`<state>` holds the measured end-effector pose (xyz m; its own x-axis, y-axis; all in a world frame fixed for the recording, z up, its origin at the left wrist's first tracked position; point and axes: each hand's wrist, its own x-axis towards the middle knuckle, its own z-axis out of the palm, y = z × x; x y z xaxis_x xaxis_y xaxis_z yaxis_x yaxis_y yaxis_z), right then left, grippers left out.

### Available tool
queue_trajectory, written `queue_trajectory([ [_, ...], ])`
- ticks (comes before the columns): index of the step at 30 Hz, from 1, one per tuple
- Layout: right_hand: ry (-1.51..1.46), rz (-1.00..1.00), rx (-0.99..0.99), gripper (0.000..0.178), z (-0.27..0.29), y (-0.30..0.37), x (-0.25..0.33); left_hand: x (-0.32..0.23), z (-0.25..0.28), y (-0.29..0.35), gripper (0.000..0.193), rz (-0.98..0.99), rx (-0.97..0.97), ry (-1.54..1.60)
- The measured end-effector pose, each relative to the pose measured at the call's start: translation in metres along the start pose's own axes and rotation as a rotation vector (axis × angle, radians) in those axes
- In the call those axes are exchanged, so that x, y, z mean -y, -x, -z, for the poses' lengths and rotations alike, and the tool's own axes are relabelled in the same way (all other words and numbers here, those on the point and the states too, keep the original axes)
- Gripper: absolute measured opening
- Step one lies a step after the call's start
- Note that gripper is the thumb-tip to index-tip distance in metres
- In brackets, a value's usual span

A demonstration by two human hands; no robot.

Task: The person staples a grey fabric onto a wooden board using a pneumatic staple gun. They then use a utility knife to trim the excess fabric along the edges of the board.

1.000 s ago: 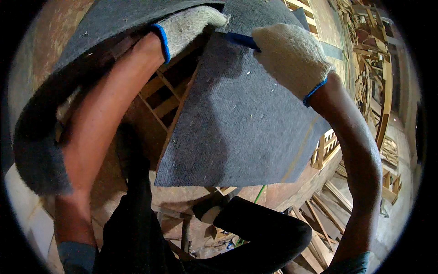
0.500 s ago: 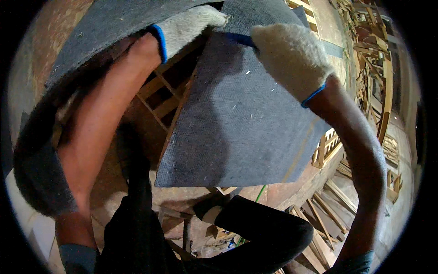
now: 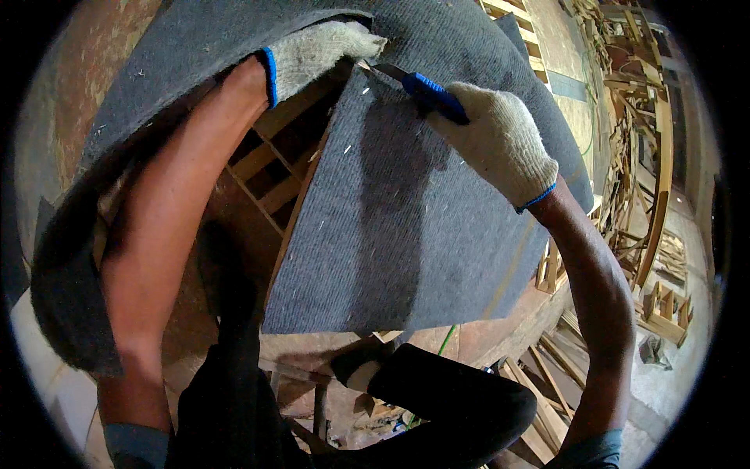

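Note:
My right hand (image 3: 500, 141), in a white knit glove with a blue cuff, is closed around a blue utility knife (image 3: 434, 95). The knife's blade points left and meets the grey ribbed carpet (image 3: 461, 250) at the top of an open slit. My left hand (image 3: 320, 53), gloved the same way, is closed on the edge of the lifted carpet flap (image 3: 183, 74) beside the blade. Its fingertips are partly hidden by the fabric. Between the flap and the flat piece, a slatted wooden frame (image 3: 269, 168) shows underneath.
The flap curls down over my left forearm. Loose wooden strips (image 3: 547, 399) lie on the floor at the lower right, and more scrap wood (image 3: 625, 141) is piled along the right. A small wooden crate (image 3: 668, 311) stands near it. My bent leg (image 3: 453, 391) is below the carpet.
My right hand has moved slightly down and turned, so the knife and its blade show more clearly. The left hand still grips the flap in nearly the same place.

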<state>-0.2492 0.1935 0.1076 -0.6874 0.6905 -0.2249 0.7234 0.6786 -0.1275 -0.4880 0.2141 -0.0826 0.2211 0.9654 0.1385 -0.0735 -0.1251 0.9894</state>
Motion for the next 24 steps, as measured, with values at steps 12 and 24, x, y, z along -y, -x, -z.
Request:
queue_trajectory([
  [12,0.080,-0.028,0.011,0.025,0.000,-0.006,0.009,-0.002,-0.001,-0.001,0.025,0.033,0.025,0.096],
  [24,0.029,-0.028,-0.043,0.026,0.000,0.002,-0.003,-0.003,-0.006,-0.002,0.027,-0.059,0.007,-0.015],
])
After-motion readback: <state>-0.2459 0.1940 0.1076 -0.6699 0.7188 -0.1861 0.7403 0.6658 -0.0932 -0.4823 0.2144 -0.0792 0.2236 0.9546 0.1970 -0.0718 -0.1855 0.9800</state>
